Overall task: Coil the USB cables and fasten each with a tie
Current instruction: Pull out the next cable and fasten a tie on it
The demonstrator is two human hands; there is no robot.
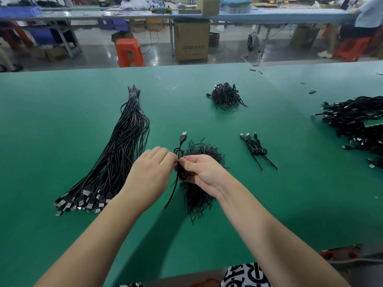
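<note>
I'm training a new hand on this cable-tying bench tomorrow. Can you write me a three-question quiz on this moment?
1. True or false: both hands, left hand and right hand, hold the coiled cable.
2. Multiple choice: the finished cables lying to the right of the hands number A) one, B) three, C) six.
3. Fill in: the bundle of straight cables lies on the person's ____ side.

Key: 1 true; 2 B; 3 left.

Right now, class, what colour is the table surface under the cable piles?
Green: the table surface shows plainly in the head view, the only one.
</note>
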